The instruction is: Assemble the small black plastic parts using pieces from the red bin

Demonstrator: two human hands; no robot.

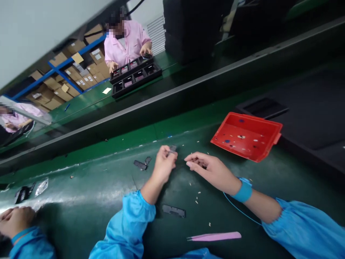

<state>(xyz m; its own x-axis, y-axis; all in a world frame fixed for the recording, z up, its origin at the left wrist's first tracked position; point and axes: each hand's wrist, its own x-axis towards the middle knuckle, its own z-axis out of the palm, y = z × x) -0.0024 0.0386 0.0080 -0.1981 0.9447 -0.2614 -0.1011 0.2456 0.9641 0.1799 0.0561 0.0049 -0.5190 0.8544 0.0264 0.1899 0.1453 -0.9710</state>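
Observation:
My left hand (pixel 163 165) is closed around a small grey part (pixel 173 148), held just above the green mat. To its right, my right hand (pixel 212 169) has thumb and fingers drawn together in a pinch. Whatever its fingertips hold, if anything, is too small to make out. Two small black plastic pieces (pixel 140 165) lie left of my left hand. Nearer to me rests a flat black plastic strip (pixel 174 211). Pink tweezers (pixel 218 236) lie at the front, tips pointing left. Several tiny pale bits (pixel 196 201) are scattered on the mat below my hands.
A red bin (pixel 246 136) with small scraps inside stands at the right, beside a large black surface (pixel 312 108). A co-worker's hand (pixel 17 220) is at the lower left, near black parts (pixel 23 193). Beyond the metal rail (pixel 172 95), another person handles black trays (pixel 136 79).

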